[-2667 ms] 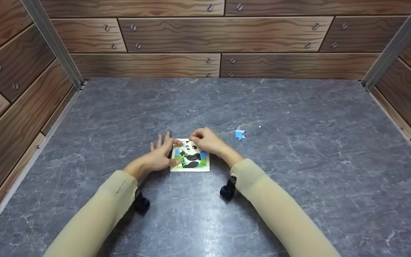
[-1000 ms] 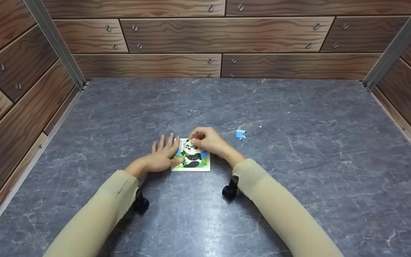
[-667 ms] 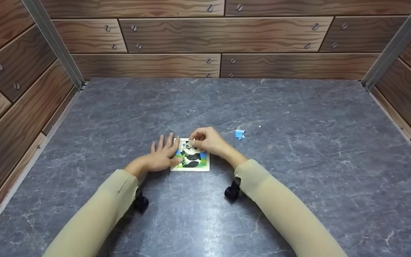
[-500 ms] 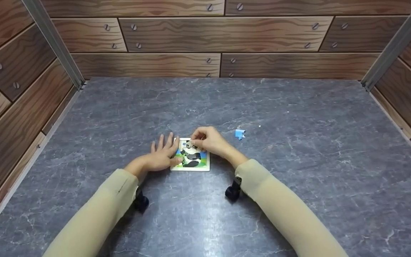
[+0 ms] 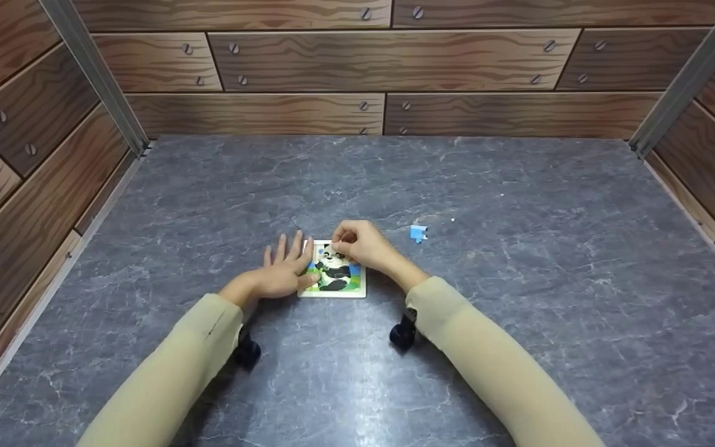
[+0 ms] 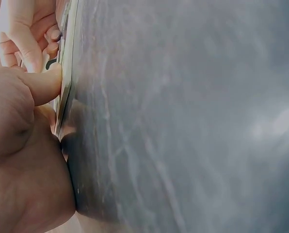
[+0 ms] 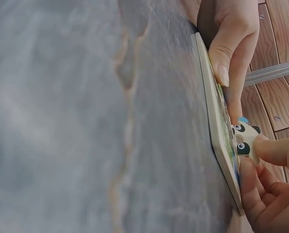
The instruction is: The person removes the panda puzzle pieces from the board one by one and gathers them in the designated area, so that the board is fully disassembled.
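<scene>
Left hand (image 5: 280, 277) spread, fingers straight, nothing gripped; thumb on puzzle board's (image 5: 332, 295) left edge. Right hand (image 5: 365, 243) arched over top-right corner, thumb and fingers pinching panda-face piece (image 7: 246, 138), tilted up. Blue piece (image 5: 418, 233) on tabletop (image 5: 519, 261), right of that corner.

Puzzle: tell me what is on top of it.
The left hand rests on the left side of the puzzle; the right hand pinches a tilted panda-face piece over its far half. What lies beneath the hands, including the far right corner, cannot be seen.
</scene>
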Tool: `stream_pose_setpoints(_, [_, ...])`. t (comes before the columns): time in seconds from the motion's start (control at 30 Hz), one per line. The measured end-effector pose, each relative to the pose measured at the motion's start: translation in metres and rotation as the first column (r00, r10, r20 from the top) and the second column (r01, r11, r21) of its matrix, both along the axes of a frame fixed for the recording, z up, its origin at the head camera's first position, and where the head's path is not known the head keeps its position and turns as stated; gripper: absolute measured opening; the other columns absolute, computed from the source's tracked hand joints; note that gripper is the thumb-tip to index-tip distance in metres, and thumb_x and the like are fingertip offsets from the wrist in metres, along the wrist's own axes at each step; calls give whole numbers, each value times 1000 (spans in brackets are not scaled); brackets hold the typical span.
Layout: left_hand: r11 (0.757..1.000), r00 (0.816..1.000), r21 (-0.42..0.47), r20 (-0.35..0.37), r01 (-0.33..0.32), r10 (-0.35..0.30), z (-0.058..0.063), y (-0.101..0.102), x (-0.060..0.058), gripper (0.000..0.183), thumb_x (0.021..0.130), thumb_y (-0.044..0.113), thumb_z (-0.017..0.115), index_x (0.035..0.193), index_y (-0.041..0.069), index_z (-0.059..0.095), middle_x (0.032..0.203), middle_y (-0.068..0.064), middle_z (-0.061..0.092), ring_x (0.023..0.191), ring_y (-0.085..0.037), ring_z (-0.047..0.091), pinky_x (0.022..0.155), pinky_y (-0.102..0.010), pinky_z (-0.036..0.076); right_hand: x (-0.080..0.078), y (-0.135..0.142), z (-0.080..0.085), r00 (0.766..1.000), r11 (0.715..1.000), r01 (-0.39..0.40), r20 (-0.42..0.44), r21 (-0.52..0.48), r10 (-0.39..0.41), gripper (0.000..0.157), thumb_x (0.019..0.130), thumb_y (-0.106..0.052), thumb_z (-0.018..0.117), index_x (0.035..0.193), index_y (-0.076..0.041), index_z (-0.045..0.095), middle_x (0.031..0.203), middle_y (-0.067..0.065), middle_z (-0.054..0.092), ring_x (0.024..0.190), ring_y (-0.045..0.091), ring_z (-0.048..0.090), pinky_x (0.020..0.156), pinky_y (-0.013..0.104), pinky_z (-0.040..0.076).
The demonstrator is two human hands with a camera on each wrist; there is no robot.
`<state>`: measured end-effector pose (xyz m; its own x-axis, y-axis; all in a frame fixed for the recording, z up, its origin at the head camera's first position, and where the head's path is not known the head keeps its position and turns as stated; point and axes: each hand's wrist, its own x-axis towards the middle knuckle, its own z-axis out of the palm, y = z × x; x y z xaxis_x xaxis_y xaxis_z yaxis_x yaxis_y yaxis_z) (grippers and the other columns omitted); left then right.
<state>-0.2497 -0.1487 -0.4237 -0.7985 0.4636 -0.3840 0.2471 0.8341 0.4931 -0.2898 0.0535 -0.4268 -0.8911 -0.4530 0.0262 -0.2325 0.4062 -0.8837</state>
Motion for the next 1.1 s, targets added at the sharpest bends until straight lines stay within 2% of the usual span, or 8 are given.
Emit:
stream_pose_setpoints(0.1, [999, 1000, -26, 10, -29, 29, 1, 3, 0, 75, 98, 48, 32, 148, 13, -13, 149, -11, -29, 130, -34, -33, 100, -56, -21, 0, 0, -1, 1000, 1000, 10, 23, -11, -10, 6, 88, -5, 63, 83, -7, 62, 74, 10, 63, 56, 15, 55, 51, 25, 47])
stream_pose_setpoints(0.2, [994, 996, -64, -3, -84, 84, 0, 10, -1, 77, 97, 53, 30, 148, 14, -12, 149, -10, -27, 131, -33, -32, 101, -56, -20, -1, 1, -2, 999, 1000, 16, 33, -7, -16, 5, 88, -6, 64, 82, -8, 63, 74, 9, 63, 55, 14, 54, 51, 25, 47])
stream_pose_setpoints(0.37, [978, 981, -83, -46, -192, 188, -1, 19, -4, 87, 91, 62, 35, 149, 14, -10, 151, -11, -24, 133, -34, -28, 102, -58, -16, -2, 1, -3, 999, 1000, 20, 40, -9, -19, 6, 87, -7, 65, 81, -9, 63, 74, 9, 63, 56, 14, 54, 51, 24, 47])
stream_pose_setpoints(0.57, [961, 964, -77, -42, -264, 262, 0, 24, -5, 98, 85, 69, 39, 148, 14, -11, 151, -13, -24, 133, -34, -28, 102, -58, -17, -3, 2, -2, 999, 1000, 22, 50, -10, -21, 3, 87, -6, 65, 84, -5, 64, 75, 7, 62, 57, 14, 54, 51, 24, 48])
stream_pose_setpoints(0.7, [958, 961, -85, -31, -275, 274, 0, 26, -5, 98, 85, 69, 41, 149, 17, -11, 150, -12, -25, 133, -33, -29, 102, -57, -18, -3, 2, -2, 998, 1000, 28, 64, 0, -28, 2, 85, -5, 65, 87, -3, 65, 74, 6, 60, 57, 13, 53, 51, 23, 47])
stream_pose_setpoints(0.93, [952, 960, -134, 18, -276, 281, -7, 27, -12, 92, 85, 70, 38, 147, 27, -16, 147, -7, -33, 129, -30, -36, 100, -55, -22, -3, 2, -1, 993, 997, 62, 104, -37, -58, 7, 84, -1, 66, 78, -4, 64, 69, 4, 56, 55, 12, 52, 48, 21, 44])
stream_pose_setpoints(1.1, [952, 961, -153, 29, -267, 274, -11, 27, -16, 91, 86, 69, 36, 146, 27, -19, 145, -7, -37, 127, -30, -38, 98, -57, -23, -3, -1, -1, 993, 997, 68, 94, -26, -65, 5, 85, -1, 65, 80, -2, 63, 69, 4, 55, 53, 11, 51, 47, 21, 44])
